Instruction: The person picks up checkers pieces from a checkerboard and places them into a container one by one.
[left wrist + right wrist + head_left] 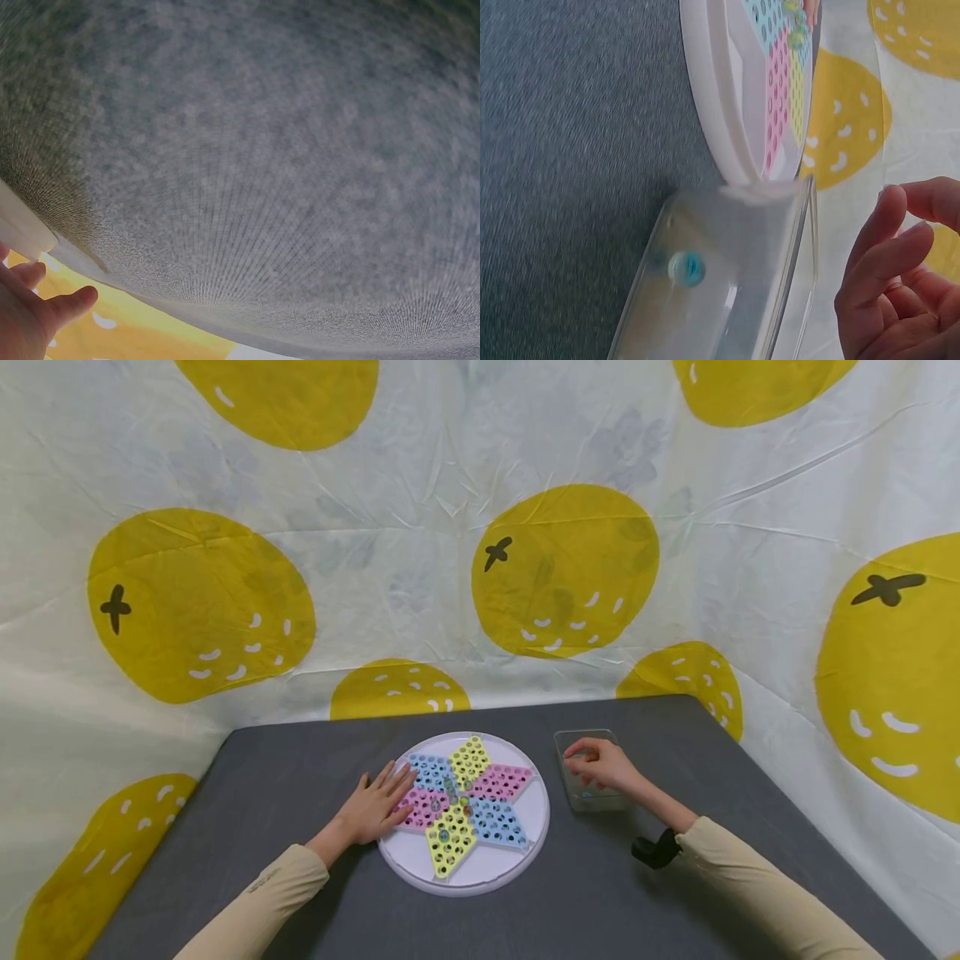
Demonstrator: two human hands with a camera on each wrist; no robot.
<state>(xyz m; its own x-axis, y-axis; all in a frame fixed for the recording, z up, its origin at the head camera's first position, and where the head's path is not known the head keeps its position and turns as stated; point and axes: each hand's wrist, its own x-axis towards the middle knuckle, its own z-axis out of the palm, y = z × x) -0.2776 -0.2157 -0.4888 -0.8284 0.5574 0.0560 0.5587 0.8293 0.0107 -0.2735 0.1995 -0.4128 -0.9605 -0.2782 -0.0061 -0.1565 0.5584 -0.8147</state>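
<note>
A round white Chinese checkers board (497,865) lies on the table, its star coloured in yellow, pink and blue. Several glass marbles (444,836) sit in holes around its middle and lower left. My left hand (375,806) rests on the board's left side with fingers spread; the left wrist view catches only part of that hand (37,307). Over a clear plastic box (592,802) hovers my right hand (606,766), its fingers bent and no held thing visible between them. In the right wrist view, a blue-and-clear marble (686,268) lies in the box below the fingers.
A dark grey table (322,910) carries the board and the box, which stands to the board's right. Pale cloth (420,568) printed with yellow fruit hangs behind and along both sides. A black strap piece (656,849) hangs at the right wrist.
</note>
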